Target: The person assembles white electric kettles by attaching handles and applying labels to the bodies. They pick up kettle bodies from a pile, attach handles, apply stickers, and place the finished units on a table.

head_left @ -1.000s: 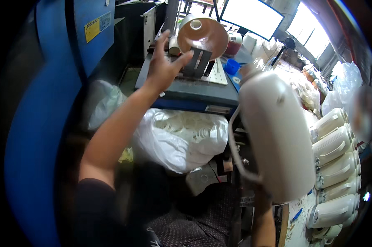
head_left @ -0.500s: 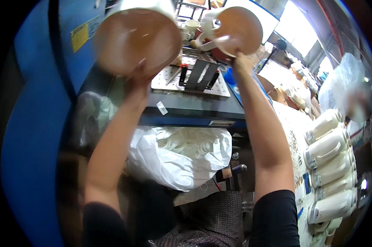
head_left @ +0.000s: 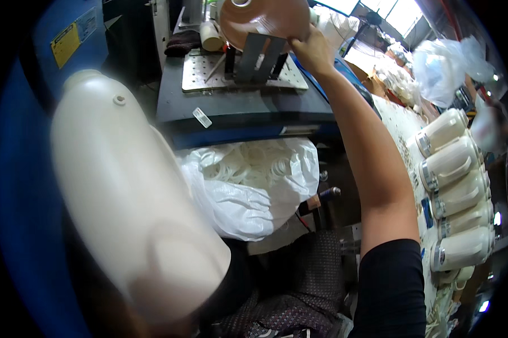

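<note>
At the left a large cream plastic jug body [head_left: 119, 169] hangs tilted, with a narrow neck at its far end and a small round hole in its side. My left hand [head_left: 133, 301] is a dark blur at its near lower end, gripping there; most of the fingers are hidden. My right hand [head_left: 314, 49], arm stretched forward, pinches the rim of a second jug body [head_left: 265, 22] whose brownish inside faces me. This one is above a perforated metal plate [head_left: 200, 81] and partly behind a slotted dark metal bracket [head_left: 254, 59] mounted there.
Under the bench edge [head_left: 248, 121] sits a white bag [head_left: 254, 208] full of translucent rings. Several cream jugs with handles [head_left: 462, 248] lie in a row on the right-hand table. A blue cabinet [head_left: 23, 186] rises at the left. A dark cloth [head_left: 182, 43] lies beyond the plate.
The left jug body has swung back toward me and turned, now showing its cream outside. The right one has moved left to the bracket. My left forearm has gone out of sight.
</note>
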The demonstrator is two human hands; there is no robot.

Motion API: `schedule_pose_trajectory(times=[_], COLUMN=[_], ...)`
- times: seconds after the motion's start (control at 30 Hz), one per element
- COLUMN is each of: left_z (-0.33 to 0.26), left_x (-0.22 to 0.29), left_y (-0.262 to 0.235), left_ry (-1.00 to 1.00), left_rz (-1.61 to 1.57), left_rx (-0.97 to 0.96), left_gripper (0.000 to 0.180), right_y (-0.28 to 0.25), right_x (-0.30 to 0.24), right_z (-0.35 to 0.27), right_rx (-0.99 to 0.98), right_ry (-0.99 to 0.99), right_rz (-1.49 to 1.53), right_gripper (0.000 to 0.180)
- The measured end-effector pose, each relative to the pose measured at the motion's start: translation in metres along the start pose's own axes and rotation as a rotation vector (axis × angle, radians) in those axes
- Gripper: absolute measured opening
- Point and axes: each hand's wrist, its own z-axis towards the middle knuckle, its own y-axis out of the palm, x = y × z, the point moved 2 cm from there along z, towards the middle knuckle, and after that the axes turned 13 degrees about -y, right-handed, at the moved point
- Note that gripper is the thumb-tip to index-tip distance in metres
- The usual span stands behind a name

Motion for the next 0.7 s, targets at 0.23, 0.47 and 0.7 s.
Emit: schedule_pose_trajectory(times=[0.23, 0.47, 0.7], left_z=[0.011, 0.011, 0.013], left_x=[-0.012, -0.04, -0.049], left_y=[0.028, 0.054, 0.057], left_ry=[0.037, -0.031, -0.037], left_rz=[0.064, -0.098, -0.053], left_rx=[-0.108, -0.063, -0.033], left_gripper=[0.056, 0.064, 0.059], right_y=[0.01, -0.063, -0.02], right_x=[0.009, -0.03, 0.029], right_z=[-0.007, -0.211, -0.458], right_rx=[0.041, -0.303, -1.338], right_ry=[-0.045, -0.329, 0.402], right_rz=[-0.153, 0.269, 0.317], right_gripper=[0.047, 0.019, 0.036])
